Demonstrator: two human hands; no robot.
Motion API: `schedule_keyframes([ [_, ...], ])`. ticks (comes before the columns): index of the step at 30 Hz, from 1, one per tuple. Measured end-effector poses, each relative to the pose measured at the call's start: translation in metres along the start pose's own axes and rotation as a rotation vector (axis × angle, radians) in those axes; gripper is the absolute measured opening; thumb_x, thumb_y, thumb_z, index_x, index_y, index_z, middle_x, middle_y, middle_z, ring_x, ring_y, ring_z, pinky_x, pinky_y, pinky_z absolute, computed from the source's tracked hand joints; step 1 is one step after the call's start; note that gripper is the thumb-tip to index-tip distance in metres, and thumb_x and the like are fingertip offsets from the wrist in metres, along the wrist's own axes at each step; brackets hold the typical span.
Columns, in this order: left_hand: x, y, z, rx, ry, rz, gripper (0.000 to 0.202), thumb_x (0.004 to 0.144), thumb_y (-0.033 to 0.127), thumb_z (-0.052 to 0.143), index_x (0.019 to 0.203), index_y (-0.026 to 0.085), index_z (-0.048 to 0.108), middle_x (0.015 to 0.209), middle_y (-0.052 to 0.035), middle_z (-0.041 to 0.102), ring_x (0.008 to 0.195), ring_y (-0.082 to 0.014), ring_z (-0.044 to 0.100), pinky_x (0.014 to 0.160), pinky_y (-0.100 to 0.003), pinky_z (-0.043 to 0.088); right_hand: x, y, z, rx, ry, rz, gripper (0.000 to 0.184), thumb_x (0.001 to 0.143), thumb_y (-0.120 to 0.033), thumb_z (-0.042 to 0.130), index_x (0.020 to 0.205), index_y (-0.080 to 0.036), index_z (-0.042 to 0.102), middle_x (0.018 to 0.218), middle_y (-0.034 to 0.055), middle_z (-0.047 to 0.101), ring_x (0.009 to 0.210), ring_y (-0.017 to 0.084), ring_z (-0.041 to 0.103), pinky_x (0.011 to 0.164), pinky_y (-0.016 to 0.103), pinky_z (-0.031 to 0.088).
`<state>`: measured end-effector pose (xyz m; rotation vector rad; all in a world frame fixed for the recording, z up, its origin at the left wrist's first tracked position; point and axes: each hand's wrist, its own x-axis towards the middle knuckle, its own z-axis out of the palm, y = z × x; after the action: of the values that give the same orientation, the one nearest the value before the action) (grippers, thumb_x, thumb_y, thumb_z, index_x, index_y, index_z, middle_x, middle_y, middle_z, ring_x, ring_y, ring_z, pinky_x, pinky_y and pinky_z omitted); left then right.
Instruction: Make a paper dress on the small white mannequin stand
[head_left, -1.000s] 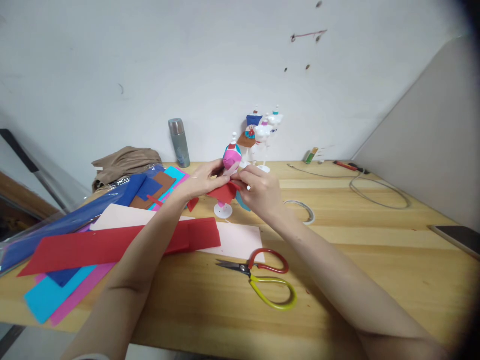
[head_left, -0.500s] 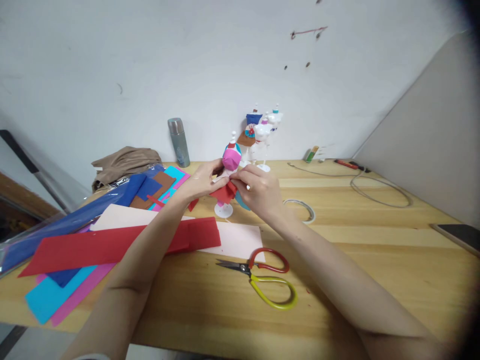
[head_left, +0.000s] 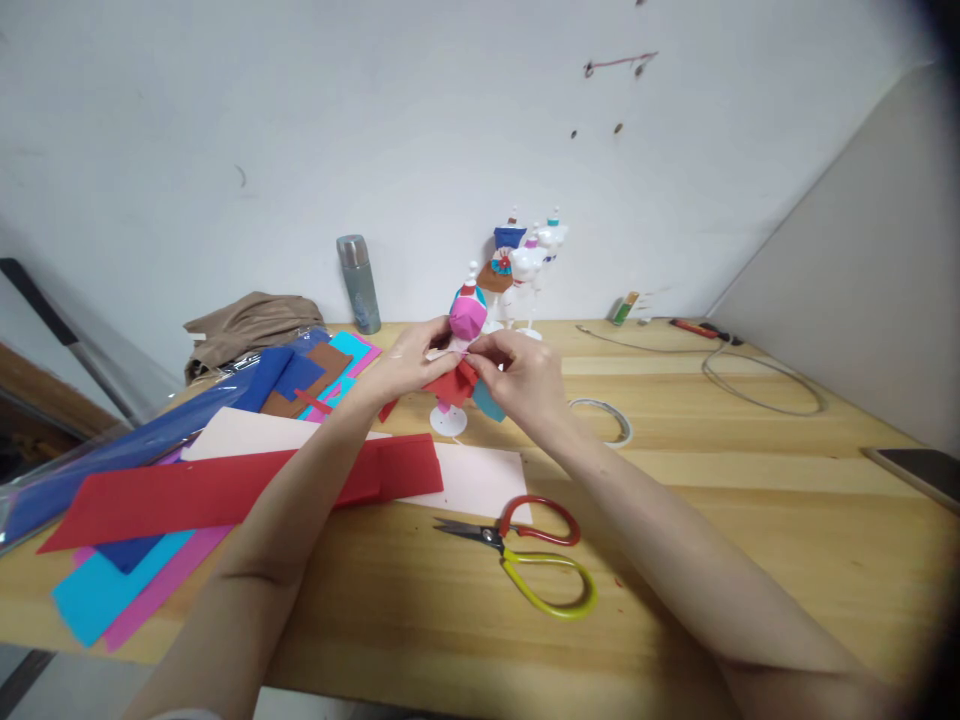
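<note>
A small dress form (head_left: 468, 318) stands slightly tilted on a round white base, wearing a pink top. Around its waist hangs a red skirt piece (head_left: 452, 384), with a light blue piece (head_left: 490, 402) showing at its right. My left hand (head_left: 415, 358) is closed around the form's waist from the left, thumb across the front. From the right, my right hand (head_left: 520, 372) pinches the upper edge of the red piece at the waist. The fingertips partly hide the pinched spot. Scissors (head_left: 491, 538) with one red and one yellow handle lie in front of my hands.
Coloured sheets, among them a long red strip (head_left: 180, 493), cover the table's left side. Several more dress forms (head_left: 527, 262) stand behind. A bottle (head_left: 358, 285) stands by the wall. To the right are a tape roll (head_left: 624, 425), a cable (head_left: 765, 400) and a glue stick (head_left: 624, 309).
The dress form has tilted slightly to the right. My right hand's fingers have shifted a little at the waist, showing more of the light blue piece.
</note>
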<state>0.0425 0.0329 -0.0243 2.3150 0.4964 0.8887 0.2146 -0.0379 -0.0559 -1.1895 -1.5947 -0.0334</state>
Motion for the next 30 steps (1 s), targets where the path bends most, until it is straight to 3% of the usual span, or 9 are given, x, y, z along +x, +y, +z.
schedule_keyframes([
  [11, 0.001, 0.003, 0.001, -0.018, -0.019, -0.003, 0.031, 0.079, 0.027, 0.055, 0.105, 0.013, 0.063, 0.102, -0.0074, 0.071, 0.093, -0.0206, 0.064, 0.087, -0.033, 0.051, 0.009, -0.010, -0.010, 0.199, -0.045, 0.218, 0.008, 0.072, -0.024, 0.065, 0.065, -0.021, 0.060, 0.060, 0.0003, 0.065, 0.055, 0.015, 0.056, 0.055, 0.029, 0.042],
  [18, 0.001, 0.000, 0.000, 0.018, -0.028, -0.010, 0.030, 0.081, 0.028, 0.056, 0.107, 0.014, 0.063, 0.102, -0.0066, 0.071, 0.091, -0.0199, 0.063, 0.084, -0.032, 0.052, 0.012, -0.001, -0.003, 0.334, -0.091, 0.362, 0.016, 0.068, -0.030, 0.065, 0.060, -0.022, 0.054, 0.051, -0.0018, 0.055, 0.046, 0.012, 0.047, 0.046, 0.027, 0.038],
  [21, 0.001, 0.001, 0.000, -0.008, -0.036, -0.023, 0.030, 0.082, 0.029, 0.056, 0.107, 0.016, 0.063, 0.105, -0.0066, 0.071, 0.093, -0.0199, 0.063, 0.085, -0.032, 0.051, 0.016, 0.002, -0.010, 0.401, -0.132, 0.389, 0.017, 0.070, -0.032, 0.064, 0.060, -0.022, 0.053, 0.047, -0.0037, 0.051, 0.042, 0.012, 0.044, 0.042, 0.027, 0.036],
  [24, 0.000, 0.001, -0.001, -0.026, -0.041, -0.022, 0.030, 0.081, 0.029, 0.058, 0.107, 0.015, 0.063, 0.106, -0.0076, 0.071, 0.094, -0.0204, 0.064, 0.086, -0.033, 0.051, 0.018, 0.001, -0.028, 0.441, -0.221, 0.334, 0.012, 0.070, -0.031, 0.066, 0.068, -0.022, 0.058, 0.053, -0.0033, 0.055, 0.046, 0.012, 0.047, 0.046, 0.027, 0.040],
  [26, 0.000, -0.001, -0.001, -0.046, -0.043, -0.015, 0.031, 0.082, 0.029, 0.058, 0.109, 0.014, 0.064, 0.109, -0.0086, 0.072, 0.096, -0.0207, 0.065, 0.088, -0.033, 0.052, 0.018, -0.002, -0.041, 0.415, -0.367, 0.202, 0.015, 0.072, -0.030, 0.067, 0.083, -0.021, 0.064, 0.059, -0.0042, 0.056, 0.051, 0.012, 0.049, 0.051, 0.028, 0.043],
  [30, -0.001, -0.002, -0.001, -0.093, -0.037, -0.021, 0.032, 0.083, 0.031, 0.060, 0.110, 0.014, 0.064, 0.110, -0.0089, 0.072, 0.096, -0.0199, 0.065, 0.087, -0.031, 0.052, 0.015, -0.007, -0.054, 0.144, -0.511, -0.057, 0.028, 0.074, -0.031, 0.073, 0.099, -0.023, 0.063, 0.067, -0.0050, 0.052, 0.059, 0.013, 0.050, 0.057, 0.028, 0.041],
])
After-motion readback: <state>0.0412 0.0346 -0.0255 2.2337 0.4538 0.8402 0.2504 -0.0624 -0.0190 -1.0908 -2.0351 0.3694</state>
